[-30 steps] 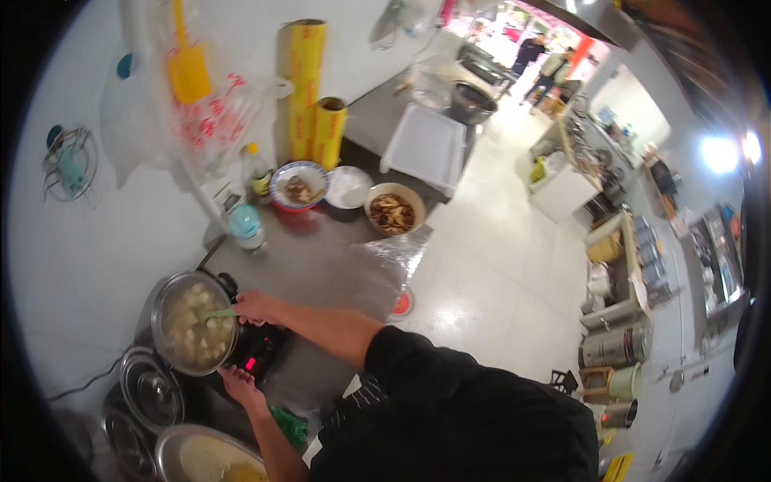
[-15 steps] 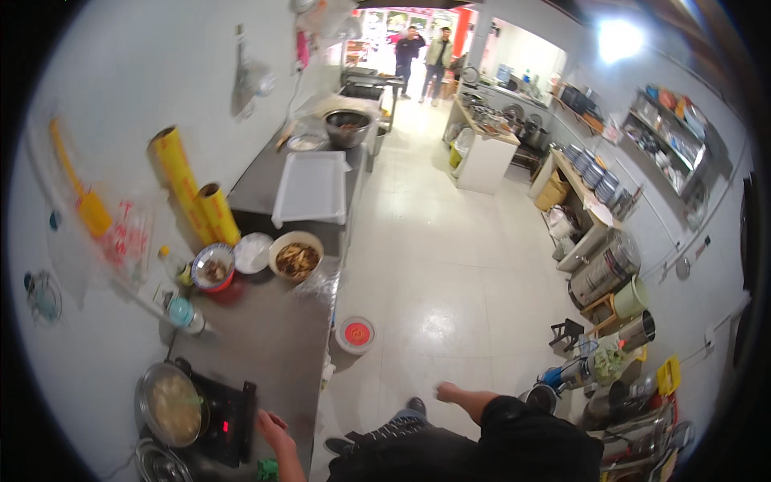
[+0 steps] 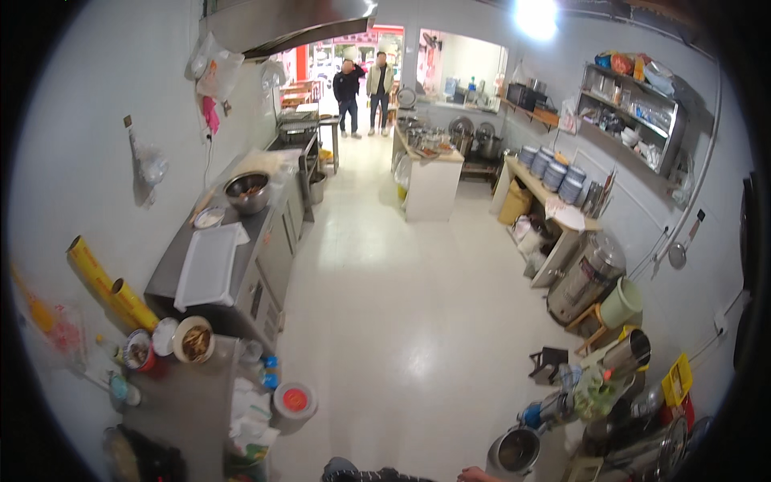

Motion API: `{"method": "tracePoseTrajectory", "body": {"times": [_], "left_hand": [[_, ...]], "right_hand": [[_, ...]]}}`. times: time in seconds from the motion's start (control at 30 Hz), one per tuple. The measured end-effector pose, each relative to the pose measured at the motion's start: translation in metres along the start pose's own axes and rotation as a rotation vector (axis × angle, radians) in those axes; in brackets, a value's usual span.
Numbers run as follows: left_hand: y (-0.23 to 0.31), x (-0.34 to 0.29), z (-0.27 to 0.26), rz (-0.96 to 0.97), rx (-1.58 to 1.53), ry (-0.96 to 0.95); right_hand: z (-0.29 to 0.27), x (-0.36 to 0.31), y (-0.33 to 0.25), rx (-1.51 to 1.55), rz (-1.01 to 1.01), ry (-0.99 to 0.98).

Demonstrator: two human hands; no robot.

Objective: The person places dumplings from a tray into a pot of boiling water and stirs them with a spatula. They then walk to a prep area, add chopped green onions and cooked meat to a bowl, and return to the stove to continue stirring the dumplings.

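Observation:
Only a small part of my right hand [image 3: 475,475] shows, at the lower edge right of centre. Its fingers are mostly cut off, so I cannot make out whether it holds anything. The nearest thing to it is a round metal pot [image 3: 496,456] on the floor. My left hand is out of the picture. On the grey worktop [image 3: 181,406] at the left stand a cream bowl [image 3: 210,350] of brown sliced food and a patterned bowl [image 3: 148,343]. A pan [image 3: 120,460] on a dark cooker is partly visible at the lower left.
A round tub with a red-marked lid [image 3: 295,399] stands on the floor beside the worktop. Further along the left are a white tray [image 3: 210,265] and a steel bowl [image 3: 234,200]. A black stool [image 3: 548,363] and green bucket [image 3: 622,301] stand right. Two people [image 3: 363,92] stand far back.
The view has swung up and to the right, showing more of the room. My left hand has left the picture, and my right hand now sits at the lower edge.

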State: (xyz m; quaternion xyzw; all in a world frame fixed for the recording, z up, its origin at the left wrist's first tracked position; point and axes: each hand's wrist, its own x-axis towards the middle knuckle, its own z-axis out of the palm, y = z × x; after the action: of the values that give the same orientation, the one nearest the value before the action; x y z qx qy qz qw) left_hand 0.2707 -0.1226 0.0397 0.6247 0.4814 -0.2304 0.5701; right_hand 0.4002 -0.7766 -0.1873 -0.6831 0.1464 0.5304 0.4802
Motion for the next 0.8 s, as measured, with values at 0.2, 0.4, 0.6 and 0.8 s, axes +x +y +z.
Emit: {"method": "tracePoseTrajectory", "body": {"times": [0.2,0.4,0.6,0.8], "left_hand": [[0.107,0.092,0.087,-0.069,0.307,-0.058],[0.200,0.210,0.186,-0.265,0.643,-0.173],[0.516,0.307,0.380,0.637,1.710,-0.136],[0.829,0.296,0.606,0.608,0.281,-0.297]], "right_hand": [[-0.163,0.003,-0.146,0.147,0.025,0.405],[-0.292,-0.069,-0.239,-0.170,-0.228,0.653],[-0.377,-0.119,-0.204,0.102,-0.007,0.707],[-0.443,-0.114,-0.254,0.981,0.018,0.813]]}}
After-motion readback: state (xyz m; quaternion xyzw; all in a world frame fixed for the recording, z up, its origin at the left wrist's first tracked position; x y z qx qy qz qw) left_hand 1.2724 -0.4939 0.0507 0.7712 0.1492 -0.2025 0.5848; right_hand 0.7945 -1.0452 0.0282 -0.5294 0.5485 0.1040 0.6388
